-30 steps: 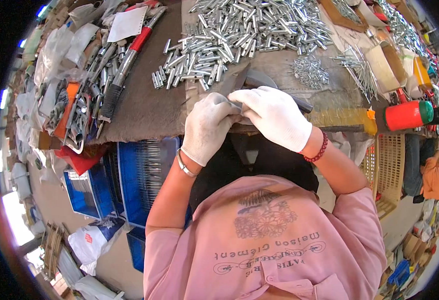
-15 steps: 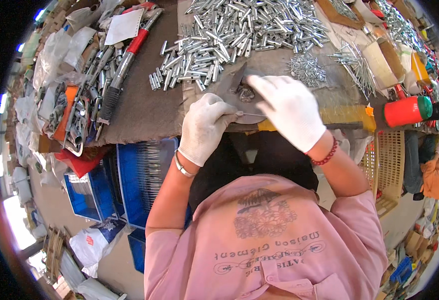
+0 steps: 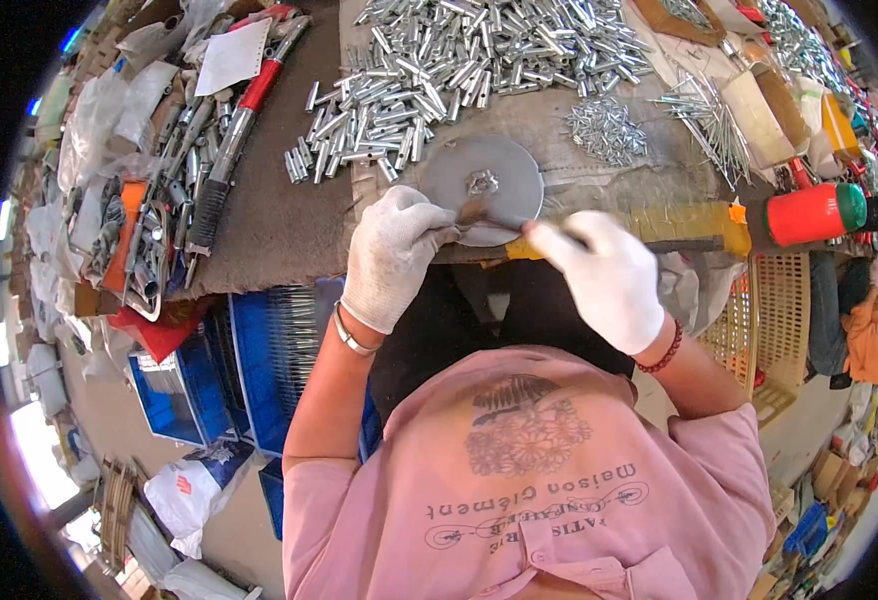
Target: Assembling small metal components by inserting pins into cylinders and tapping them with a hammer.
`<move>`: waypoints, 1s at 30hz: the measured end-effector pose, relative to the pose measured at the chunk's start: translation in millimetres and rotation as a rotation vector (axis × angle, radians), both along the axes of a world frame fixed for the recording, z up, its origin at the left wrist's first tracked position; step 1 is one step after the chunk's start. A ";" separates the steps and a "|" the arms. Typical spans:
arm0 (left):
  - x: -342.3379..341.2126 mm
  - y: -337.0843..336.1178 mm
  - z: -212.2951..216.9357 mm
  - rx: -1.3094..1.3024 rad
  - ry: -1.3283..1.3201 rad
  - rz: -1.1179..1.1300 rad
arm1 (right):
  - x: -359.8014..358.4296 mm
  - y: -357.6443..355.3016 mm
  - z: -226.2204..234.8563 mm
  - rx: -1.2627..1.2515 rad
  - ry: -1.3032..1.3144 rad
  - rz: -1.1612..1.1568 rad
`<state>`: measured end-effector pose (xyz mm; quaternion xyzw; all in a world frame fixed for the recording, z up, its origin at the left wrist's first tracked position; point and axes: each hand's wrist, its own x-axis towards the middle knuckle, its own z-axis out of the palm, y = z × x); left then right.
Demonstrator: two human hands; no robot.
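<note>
Right knit-gloved hand (image 3: 609, 285) shifted bodyward; dark tool (image 3: 497, 218) over round metal disc (image 3: 511, 175).

At the front edge of the bench (image 3: 269, 225) there are two gloved hands, one left hand (image 3: 394, 260) and one right hand (image 3: 607, 280), with one grey disc (image 3: 509, 178). One dark tool (image 3: 504, 217), blurred, is between them. Toward the far edge is one large heap of short metal tubes (image 3: 479, 50), too many for counting. Right of it are one smaller heap of tiny metal pieces (image 3: 607, 130) and one bunch of thin rods (image 3: 714, 130). Along the front edge, far right, stands one red jar (image 3: 804, 217).
</note>
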<state>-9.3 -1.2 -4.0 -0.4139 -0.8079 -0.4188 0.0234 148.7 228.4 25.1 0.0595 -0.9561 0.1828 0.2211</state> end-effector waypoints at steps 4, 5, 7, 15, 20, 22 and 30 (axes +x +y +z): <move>0.6 0.5 2.9 0.000 0.042 -0.011 | -3.1 3.3 -0.6 -0.055 -0.062 0.059; 0.9 0.4 2.5 -0.001 0.042 -0.010 | -7.4 1.6 3.0 -0.156 -0.102 0.022; 0.3 0.6 2.3 0.032 0.005 -0.015 | -21.8 9.4 1.2 -0.226 -0.113 0.031; 1.1 -4.0 -5.3 0.024 -0.163 -0.013 | -35.7 -5.7 1.5 0.114 -0.183 -0.007; 17.4 -1.7 1.8 0.057 -0.024 0.103 | -15.8 -21.6 -7.9 -0.399 -0.489 0.016; 41.0 0.7 -4.0 0.130 -0.088 0.241 | -12.7 -24.8 -10.6 -0.503 -0.600 0.039; 76.3 5.8 6.3 0.197 -0.915 0.373 | -4.8 -42.0 -3.0 -1.110 -0.904 -0.022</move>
